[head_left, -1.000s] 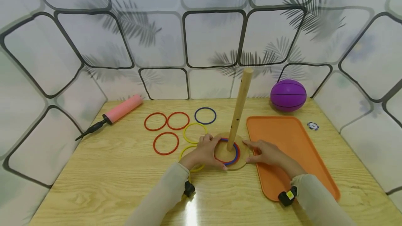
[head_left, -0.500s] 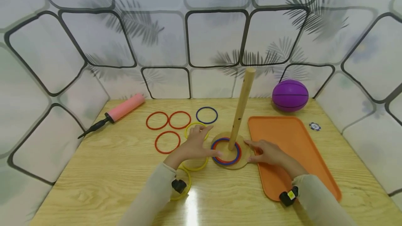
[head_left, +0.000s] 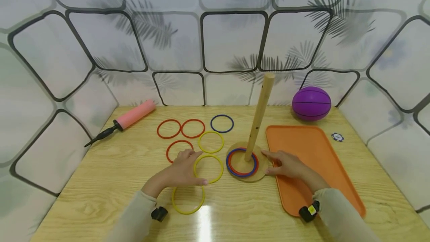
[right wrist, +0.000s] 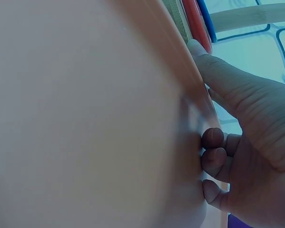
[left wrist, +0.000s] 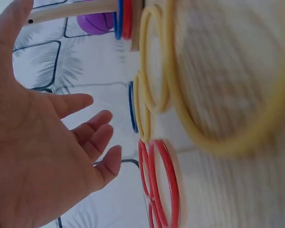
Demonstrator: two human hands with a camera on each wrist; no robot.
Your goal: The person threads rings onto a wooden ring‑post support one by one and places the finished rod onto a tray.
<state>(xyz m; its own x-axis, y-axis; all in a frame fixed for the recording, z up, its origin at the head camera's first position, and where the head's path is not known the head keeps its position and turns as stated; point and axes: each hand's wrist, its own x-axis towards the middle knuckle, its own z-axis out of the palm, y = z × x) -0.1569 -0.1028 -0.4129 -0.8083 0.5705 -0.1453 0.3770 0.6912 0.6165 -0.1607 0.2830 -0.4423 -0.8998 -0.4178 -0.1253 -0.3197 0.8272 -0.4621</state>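
A wooden peg [head_left: 258,115] stands on a round base [head_left: 258,174] with a blue and a red ring [head_left: 231,167] around its foot. My right hand [head_left: 285,164] rests on the orange tray's left edge [head_left: 312,148], with a fingertip touching the base. In the right wrist view its other fingers [right wrist: 213,159] lie curled against the tray [right wrist: 85,118]. My left hand [head_left: 183,169] hovers open and empty over the table, between a red ring [head_left: 172,147] and a yellow ring [head_left: 220,169]. The left wrist view shows its spread palm [left wrist: 52,142] beside yellow [left wrist: 204,140] and red rings [left wrist: 171,175].
Loose on the table are two more red rings [head_left: 169,121], a blue ring [head_left: 221,116], and two more yellow rings [head_left: 210,151] [head_left: 188,212]. A pink pump [head_left: 131,117] lies far left. A purple ball [head_left: 311,104] and a small chip [head_left: 337,136] sit far right.
My left hand left the peg's base and slid left and nearer to me, uncovering the yellow rings. The right hand has stayed at the base.
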